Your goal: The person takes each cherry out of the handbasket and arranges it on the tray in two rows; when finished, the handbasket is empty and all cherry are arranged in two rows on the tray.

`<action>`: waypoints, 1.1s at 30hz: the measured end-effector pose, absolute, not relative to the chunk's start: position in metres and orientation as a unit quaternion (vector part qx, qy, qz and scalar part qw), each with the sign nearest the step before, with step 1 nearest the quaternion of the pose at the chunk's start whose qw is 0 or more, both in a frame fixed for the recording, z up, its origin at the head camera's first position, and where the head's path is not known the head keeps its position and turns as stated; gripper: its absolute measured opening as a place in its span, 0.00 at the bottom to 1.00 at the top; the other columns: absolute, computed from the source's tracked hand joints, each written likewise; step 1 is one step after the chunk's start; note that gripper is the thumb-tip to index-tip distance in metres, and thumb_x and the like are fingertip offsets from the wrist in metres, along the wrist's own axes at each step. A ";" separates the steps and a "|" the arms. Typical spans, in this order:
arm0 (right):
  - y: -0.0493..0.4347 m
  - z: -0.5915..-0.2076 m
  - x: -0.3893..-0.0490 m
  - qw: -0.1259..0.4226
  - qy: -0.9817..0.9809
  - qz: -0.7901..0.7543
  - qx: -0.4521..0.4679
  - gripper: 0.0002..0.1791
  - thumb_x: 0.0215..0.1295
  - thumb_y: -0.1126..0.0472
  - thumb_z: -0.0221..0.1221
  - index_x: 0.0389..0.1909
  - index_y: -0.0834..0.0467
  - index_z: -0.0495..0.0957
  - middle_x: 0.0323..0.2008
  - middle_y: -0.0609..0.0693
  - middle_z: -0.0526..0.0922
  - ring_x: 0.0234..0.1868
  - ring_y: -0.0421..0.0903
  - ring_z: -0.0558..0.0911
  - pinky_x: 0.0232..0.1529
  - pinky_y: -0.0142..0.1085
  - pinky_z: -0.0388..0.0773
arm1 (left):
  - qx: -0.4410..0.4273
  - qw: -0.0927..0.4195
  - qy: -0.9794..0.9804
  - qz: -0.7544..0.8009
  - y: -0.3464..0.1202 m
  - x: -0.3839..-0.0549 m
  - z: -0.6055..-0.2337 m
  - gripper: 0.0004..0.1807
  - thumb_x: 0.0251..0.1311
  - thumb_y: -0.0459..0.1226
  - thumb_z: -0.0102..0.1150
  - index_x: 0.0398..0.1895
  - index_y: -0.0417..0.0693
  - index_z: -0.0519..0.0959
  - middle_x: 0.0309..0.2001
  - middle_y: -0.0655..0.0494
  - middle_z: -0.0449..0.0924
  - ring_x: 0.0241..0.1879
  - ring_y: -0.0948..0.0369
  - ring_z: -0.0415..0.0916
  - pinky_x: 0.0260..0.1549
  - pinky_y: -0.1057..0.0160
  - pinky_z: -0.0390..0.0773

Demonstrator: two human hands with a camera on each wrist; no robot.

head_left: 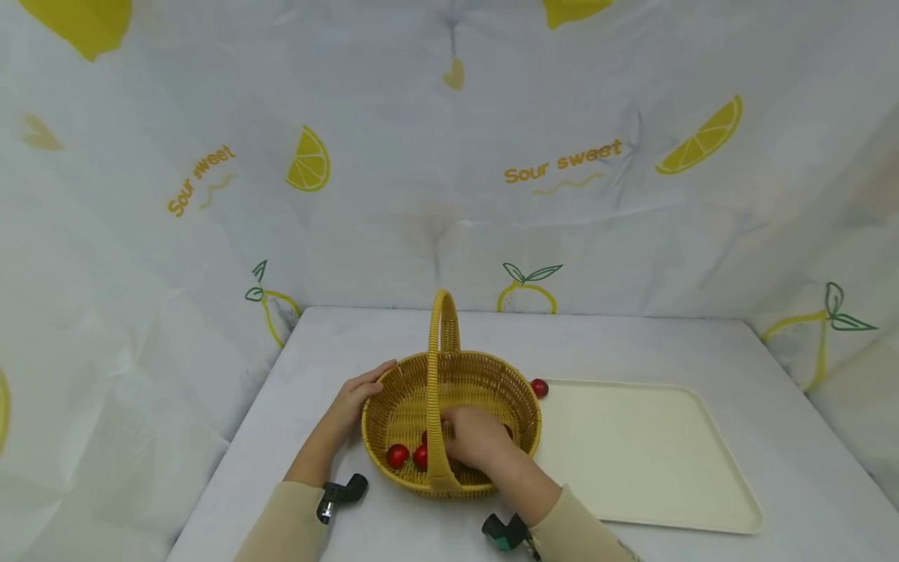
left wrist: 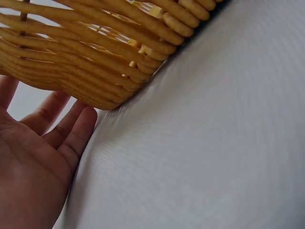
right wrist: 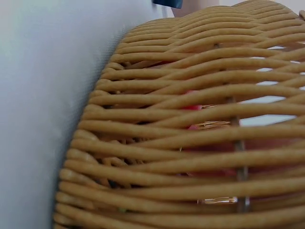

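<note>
A yellow woven basket (head_left: 379,455) with a tall arched handle (head_left: 433,375) stands on the table. Small round red fruits (head_left: 397,456) lie in it, several of them partly hidden by the handle and the right hand. My left hand (head_left: 356,400) rests against the basket's left side, with the thumb at the rim. In the left wrist view, its fingers (left wrist: 78,131) lie fairly straight against the woven wall. My right hand (head_left: 479,439) reaches down into the basket among the fruits. Its fingertips are hidden, and the right wrist view mostly shows the basket wall (right wrist: 190,105).
A cream rectangular tray (head_left: 642,453) lies right of the basket. One red fruit (head_left: 539,388) sits between the basket's rim and the tray's far left corner. White cloth with lemon prints (head_left: 435,195) hangs behind the white-covered table (head_left: 372,328).
</note>
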State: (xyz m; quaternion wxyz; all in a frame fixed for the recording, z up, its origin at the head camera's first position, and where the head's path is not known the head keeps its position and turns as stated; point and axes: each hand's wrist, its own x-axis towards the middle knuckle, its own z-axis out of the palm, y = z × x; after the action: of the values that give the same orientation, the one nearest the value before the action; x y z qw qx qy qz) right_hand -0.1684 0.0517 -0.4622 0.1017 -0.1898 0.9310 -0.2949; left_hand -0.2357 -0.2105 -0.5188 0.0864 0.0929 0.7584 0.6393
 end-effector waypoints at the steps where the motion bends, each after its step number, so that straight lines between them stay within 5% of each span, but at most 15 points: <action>1: 0.052 -0.463 -0.169 0.096 0.930 -0.292 -0.201 0.12 0.60 0.57 0.70 0.44 0.55 0.87 0.37 0.47 0.85 0.37 0.43 0.79 0.44 0.43 0.82 | 0.092 0.087 0.759 0.639 -0.210 -0.236 -0.519 0.29 0.69 0.38 0.50 0.74 0.53 0.73 0.75 0.57 0.66 0.78 0.53 0.54 0.75 0.46 0.50; 7: 0.051 -0.469 -0.169 0.059 0.931 -0.248 -0.260 0.06 0.66 0.54 0.67 0.34 0.52 0.85 0.32 0.44 0.81 0.35 0.40 0.77 0.42 0.39 0.80 | 0.092 0.087 0.761 0.637 -0.208 -0.237 -0.519 0.29 0.68 0.39 0.50 0.73 0.54 0.73 0.75 0.57 0.66 0.77 0.52 0.54 0.75 0.46 0.50; 18: 0.054 -0.467 -0.164 0.052 0.934 -0.267 -0.230 0.10 0.64 0.54 0.69 0.43 0.52 0.85 0.41 0.49 0.83 0.42 0.45 0.81 0.48 0.45 0.82 | 0.095 0.090 0.760 0.636 -0.204 -0.238 -0.519 0.28 0.69 0.38 0.50 0.73 0.53 0.73 0.74 0.56 0.67 0.77 0.53 0.55 0.75 0.46 0.50; 25: 0.057 -0.463 -0.168 0.052 0.928 -0.311 -0.198 0.22 0.64 0.54 0.69 0.57 0.57 0.82 0.46 0.50 0.78 0.44 0.47 0.81 0.48 0.47 0.83 | 0.095 0.086 0.766 0.630 -0.207 -0.238 -0.520 0.28 0.70 0.39 0.50 0.73 0.56 0.74 0.74 0.59 0.67 0.77 0.54 0.56 0.75 0.47 0.51; 33: 0.073 -0.447 -0.171 0.008 0.924 -0.324 -0.204 0.17 0.64 0.55 0.70 0.52 0.53 0.83 0.44 0.46 0.79 0.45 0.45 0.80 0.45 0.43 0.82 | 0.103 0.082 0.765 0.630 -0.210 -0.236 -0.519 0.28 0.70 0.38 0.48 0.74 0.52 0.72 0.75 0.55 0.65 0.78 0.52 0.54 0.75 0.46 0.49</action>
State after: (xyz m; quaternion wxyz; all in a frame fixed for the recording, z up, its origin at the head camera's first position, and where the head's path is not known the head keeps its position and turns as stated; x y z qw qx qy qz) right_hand -0.1708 0.0732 -0.4466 0.0078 -0.2039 0.9239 -0.3238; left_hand -0.2360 -0.2100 -0.5193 0.0821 0.1035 0.7651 0.6302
